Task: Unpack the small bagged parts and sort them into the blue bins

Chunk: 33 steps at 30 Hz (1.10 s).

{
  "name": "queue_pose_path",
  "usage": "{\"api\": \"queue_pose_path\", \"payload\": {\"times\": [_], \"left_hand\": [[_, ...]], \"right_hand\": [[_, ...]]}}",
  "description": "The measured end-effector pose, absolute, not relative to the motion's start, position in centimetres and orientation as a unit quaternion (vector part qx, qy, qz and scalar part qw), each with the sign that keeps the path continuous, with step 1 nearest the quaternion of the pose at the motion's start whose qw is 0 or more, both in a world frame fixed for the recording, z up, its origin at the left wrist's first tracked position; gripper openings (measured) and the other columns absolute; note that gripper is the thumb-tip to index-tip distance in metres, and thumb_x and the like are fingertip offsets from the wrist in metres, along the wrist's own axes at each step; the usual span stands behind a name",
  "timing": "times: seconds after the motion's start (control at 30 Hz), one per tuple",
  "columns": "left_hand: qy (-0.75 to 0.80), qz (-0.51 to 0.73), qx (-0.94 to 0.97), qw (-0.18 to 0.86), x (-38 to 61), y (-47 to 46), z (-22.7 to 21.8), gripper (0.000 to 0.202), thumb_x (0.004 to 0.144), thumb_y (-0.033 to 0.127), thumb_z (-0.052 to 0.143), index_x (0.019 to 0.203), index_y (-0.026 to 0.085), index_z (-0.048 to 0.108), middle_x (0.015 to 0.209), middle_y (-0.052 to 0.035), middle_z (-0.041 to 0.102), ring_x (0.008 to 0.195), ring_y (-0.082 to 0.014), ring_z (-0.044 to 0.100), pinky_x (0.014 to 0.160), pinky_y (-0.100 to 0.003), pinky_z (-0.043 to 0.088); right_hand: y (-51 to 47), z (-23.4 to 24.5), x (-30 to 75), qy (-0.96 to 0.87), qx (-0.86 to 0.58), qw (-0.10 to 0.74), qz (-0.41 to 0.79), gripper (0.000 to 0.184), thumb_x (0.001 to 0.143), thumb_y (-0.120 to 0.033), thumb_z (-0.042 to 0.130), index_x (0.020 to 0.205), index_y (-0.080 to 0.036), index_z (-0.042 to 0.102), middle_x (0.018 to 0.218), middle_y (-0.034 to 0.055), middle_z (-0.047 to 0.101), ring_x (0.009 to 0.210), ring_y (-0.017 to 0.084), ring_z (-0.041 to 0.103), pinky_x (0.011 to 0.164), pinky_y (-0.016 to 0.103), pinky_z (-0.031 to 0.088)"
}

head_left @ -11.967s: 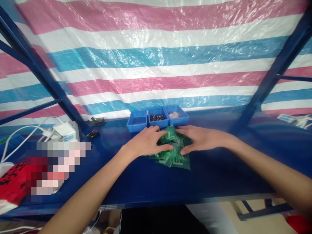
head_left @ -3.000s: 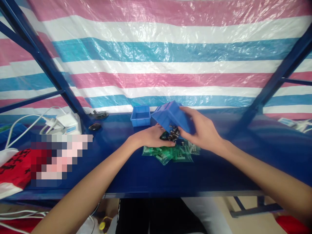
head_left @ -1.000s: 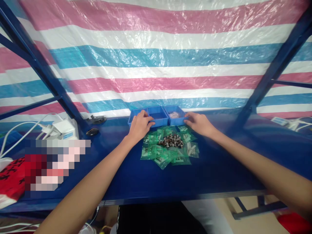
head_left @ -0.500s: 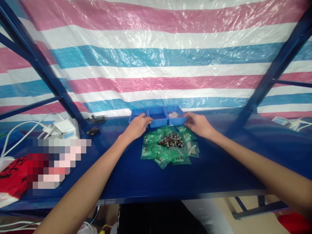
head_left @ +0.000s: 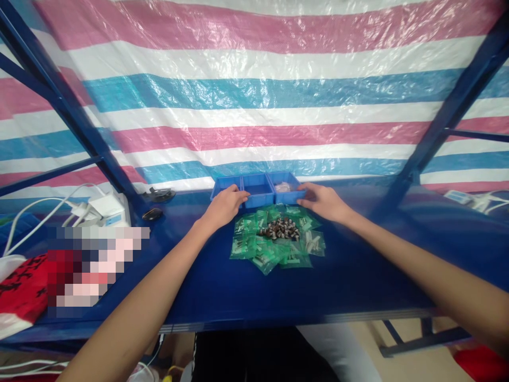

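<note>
Three small blue plastic bins stand in a row at the back of the table. My left hand point(head_left: 227, 205) is closed at the front of the left bin point(head_left: 221, 185), fingertips at the wall where it meets the middle bin point(head_left: 257, 198). My right hand point(head_left: 323, 202) grips the front right corner of the right bin point(head_left: 287, 197), fingers on the rim and thumb lower at the front. Clear bags point(head_left: 283, 187) lie inside that bin. Just in front, several green-tinted zip bags point(head_left: 265, 257) of small pale parts surround a pile of brown-and-silver pieces point(head_left: 280, 229).
On the left are a power strip point(head_left: 115, 212) with white plugs and cables, a black mouse point(head_left: 152, 214), and a red bag point(head_left: 24, 284) beside a blurred-out patch. Blue frame posts rise at both sides, and a striped plastic sheet point(head_left: 254, 95) hangs behind the blue table point(head_left: 238, 297).
My right hand has shifted slightly left, its thumb now closer against the front of the right bin. My left hand and the bins look nearly unmoved.
</note>
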<state>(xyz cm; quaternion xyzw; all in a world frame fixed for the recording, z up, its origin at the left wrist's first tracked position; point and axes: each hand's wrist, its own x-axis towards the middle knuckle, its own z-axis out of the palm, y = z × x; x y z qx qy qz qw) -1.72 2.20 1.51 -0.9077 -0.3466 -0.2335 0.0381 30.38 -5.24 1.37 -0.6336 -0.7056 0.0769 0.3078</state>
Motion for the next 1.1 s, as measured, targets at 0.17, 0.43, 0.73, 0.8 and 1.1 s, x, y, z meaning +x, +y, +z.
{"api": "queue_pose_path", "payload": {"times": [0.17,0.43,0.73,0.8,1.1], "left_hand": [[-0.342,-0.237,-0.909,0.037,-1.8,2.4,1.3,0.037,0.104,0.02,0.04,0.126,0.015,0.069,0.106,-0.01,0.06,0.096,-0.0221,0.068,0.081,-0.031,0.052],[-0.351,-0.219,-0.908,0.064,-1.6,2.1,1.3,0.038,0.102,0.018,0.041,0.13,0.017,0.067,0.102,-0.0089,0.059,0.095,-0.022,0.067,0.078,-0.03,0.052],[-0.365,-0.216,-0.904,0.056,-1.3,1.5,1.7,0.038,0.104,0.019,0.041,0.131,0.017,0.067,0.1,-0.0083,0.058,0.093,-0.0222,0.066,0.078,-0.031,0.05],[-0.372,-0.214,-0.902,0.05,-1.2,1.4,1.8,0.038,0.104,0.021,0.041,0.13,0.018,0.068,0.1,-0.0082,0.058,0.092,-0.0223,0.065,0.08,-0.032,0.05],[-0.371,-0.194,-0.905,0.076,-1.2,0.4,3.0,0.037,0.103,0.039,0.047,0.128,0.018,0.065,0.108,-0.0116,0.06,0.102,-0.0288,0.062,0.093,-0.043,0.049]], "right_hand": [[-5.0,1.4,30.4,-0.706,-0.633,0.313,0.049,0.023,0.091,-0.034,0.06,0.104,-0.02,0.073,0.073,0.004,0.075,0.07,0.023,0.071,0.072,0.033,0.052],[-4.5,0.7,30.6,-0.693,-0.618,0.362,0.087,0.018,0.089,-0.027,0.061,0.102,-0.02,0.071,0.075,0.0023,0.076,0.072,0.023,0.075,0.073,0.031,0.053],[-4.2,0.5,30.6,-0.696,-0.613,0.37,0.049,0.02,0.086,-0.023,0.062,0.103,-0.02,0.073,0.072,0.0021,0.076,0.073,0.024,0.075,0.074,0.032,0.055],[-4.2,0.4,30.5,-0.695,-0.615,0.371,0.049,0.02,0.086,-0.023,0.062,0.102,-0.02,0.073,0.074,0.0024,0.077,0.073,0.023,0.075,0.075,0.032,0.055],[-4.3,1.4,30.5,-0.672,-0.63,0.389,0.008,0.023,0.085,-0.019,0.062,0.104,-0.017,0.076,0.076,0.0057,0.078,0.072,0.026,0.075,0.079,0.036,0.055]]}}
